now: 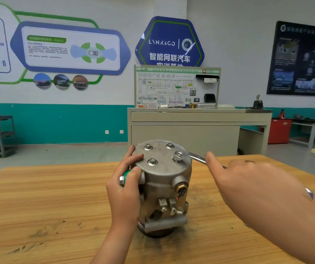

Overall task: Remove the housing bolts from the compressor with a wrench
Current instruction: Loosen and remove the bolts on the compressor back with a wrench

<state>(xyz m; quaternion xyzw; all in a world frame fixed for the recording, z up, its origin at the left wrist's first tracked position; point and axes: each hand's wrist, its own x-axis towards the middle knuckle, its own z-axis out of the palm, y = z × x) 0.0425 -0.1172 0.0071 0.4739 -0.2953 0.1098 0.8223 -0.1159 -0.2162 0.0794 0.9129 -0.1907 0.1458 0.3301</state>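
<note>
Our compressor (164,183) stands upright mid-worktop (48,197). Our left hand (126,189) clamps its 9 o'clock flank, fingers curled over the lid edge. The wrench (194,156) rings the 3 o'clock housing bolt (178,155). Our right hand (257,180) covers its handle, thumb outstretched; whether it grips we cannot tell.

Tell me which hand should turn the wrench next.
Right. The right hand is at the handle of the wrench, whose ring sits on a bolt; the left hand grips the compressor, steadying it.
</note>
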